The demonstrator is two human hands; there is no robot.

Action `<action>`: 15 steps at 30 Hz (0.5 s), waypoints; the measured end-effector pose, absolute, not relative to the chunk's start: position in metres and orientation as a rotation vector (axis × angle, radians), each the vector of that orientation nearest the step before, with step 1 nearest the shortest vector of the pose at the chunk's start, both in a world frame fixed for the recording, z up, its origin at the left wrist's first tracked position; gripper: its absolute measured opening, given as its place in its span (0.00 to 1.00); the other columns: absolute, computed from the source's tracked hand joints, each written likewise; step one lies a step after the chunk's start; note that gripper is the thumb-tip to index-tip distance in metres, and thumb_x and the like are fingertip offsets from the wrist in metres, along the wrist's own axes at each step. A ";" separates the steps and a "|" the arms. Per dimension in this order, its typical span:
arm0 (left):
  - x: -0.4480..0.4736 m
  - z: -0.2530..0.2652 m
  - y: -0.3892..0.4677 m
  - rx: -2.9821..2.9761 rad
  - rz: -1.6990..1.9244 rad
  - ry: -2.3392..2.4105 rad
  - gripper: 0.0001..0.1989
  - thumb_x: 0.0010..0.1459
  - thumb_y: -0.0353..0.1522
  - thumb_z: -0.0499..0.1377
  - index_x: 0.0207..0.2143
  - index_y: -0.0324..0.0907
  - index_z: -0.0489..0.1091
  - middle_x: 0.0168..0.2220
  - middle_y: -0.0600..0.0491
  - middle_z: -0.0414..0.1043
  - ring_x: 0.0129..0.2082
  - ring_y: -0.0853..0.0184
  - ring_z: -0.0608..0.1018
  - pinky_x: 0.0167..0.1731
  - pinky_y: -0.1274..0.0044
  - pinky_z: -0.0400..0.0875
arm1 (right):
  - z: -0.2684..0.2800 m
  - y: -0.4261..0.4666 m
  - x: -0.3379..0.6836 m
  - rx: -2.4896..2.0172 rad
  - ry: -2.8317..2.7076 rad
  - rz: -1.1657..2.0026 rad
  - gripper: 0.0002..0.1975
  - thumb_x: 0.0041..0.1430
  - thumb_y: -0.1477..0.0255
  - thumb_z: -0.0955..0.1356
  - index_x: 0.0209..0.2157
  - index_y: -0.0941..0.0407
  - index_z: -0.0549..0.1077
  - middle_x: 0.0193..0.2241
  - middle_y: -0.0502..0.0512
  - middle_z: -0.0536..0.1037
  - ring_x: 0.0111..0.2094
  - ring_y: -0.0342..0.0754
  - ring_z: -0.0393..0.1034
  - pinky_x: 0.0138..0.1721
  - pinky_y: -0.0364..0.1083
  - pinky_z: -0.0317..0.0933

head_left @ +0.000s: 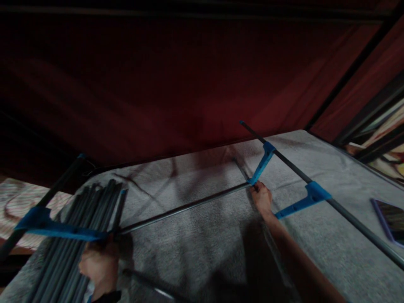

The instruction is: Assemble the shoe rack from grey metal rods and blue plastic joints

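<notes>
My left hand point(100, 261) is closed around the inner end of a blue plastic bracket point(65, 229), where a grey metal crossbar point(186, 206) meets it. My right hand point(261, 197) is closed at the crossbar's other end, around the joint with a second blue bracket point(262, 164); its fingertips are partly hidden. This bracket is fixed on a long grey pole point(293, 167) running down to the right. Lower on the same pole sits another blue bracket point(306, 200), behind my right forearm. The left bracket is on a shorter-looking pole point(61, 181).
Several grey tubes point(80, 227) lie bundled beside my left hand. A loose tube end point(151, 286) shows at the bottom. A phone-like device point(389, 221) lies at the right on the pale fabric surface point(195, 248). A dark red panel point(189, 92) rises behind.
</notes>
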State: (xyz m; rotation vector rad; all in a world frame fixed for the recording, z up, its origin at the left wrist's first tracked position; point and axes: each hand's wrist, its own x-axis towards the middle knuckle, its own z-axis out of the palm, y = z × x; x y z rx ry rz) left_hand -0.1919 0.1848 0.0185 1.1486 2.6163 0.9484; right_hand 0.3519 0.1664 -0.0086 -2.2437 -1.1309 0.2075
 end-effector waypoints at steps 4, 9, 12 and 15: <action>-0.183 0.028 0.186 1.060 0.885 2.708 0.15 0.47 0.42 0.58 0.24 0.50 0.51 0.19 0.59 0.44 0.33 0.45 0.76 0.42 0.52 0.71 | -0.007 0.165 0.355 -2.240 -1.124 0.220 0.16 0.63 0.69 0.63 0.47 0.56 0.79 0.38 0.59 0.84 0.39 0.54 0.78 0.41 0.48 0.65; -0.181 0.030 0.182 1.088 0.873 2.690 0.17 0.46 0.42 0.60 0.23 0.49 0.51 0.19 0.59 0.46 0.31 0.49 0.75 0.39 0.55 0.72 | -0.005 0.164 0.353 -2.314 -1.104 0.225 0.16 0.62 0.69 0.64 0.43 0.57 0.81 0.35 0.60 0.84 0.37 0.55 0.78 0.39 0.48 0.65; -0.180 0.029 0.181 1.094 0.864 2.710 0.16 0.47 0.43 0.60 0.23 0.49 0.53 0.18 0.58 0.49 0.30 0.51 0.74 0.37 0.59 0.71 | -0.006 0.163 0.353 -2.314 -1.117 0.232 0.16 0.61 0.68 0.65 0.44 0.56 0.81 0.35 0.61 0.84 0.37 0.55 0.78 0.38 0.48 0.64; -0.177 0.030 0.181 1.135 0.801 2.710 0.10 0.51 0.41 0.58 0.26 0.46 0.62 0.20 0.53 0.59 0.31 0.51 0.75 0.36 0.63 0.69 | -0.009 0.160 0.356 -2.314 -1.109 0.236 0.17 0.61 0.67 0.65 0.45 0.58 0.81 0.36 0.64 0.84 0.37 0.57 0.78 0.38 0.49 0.64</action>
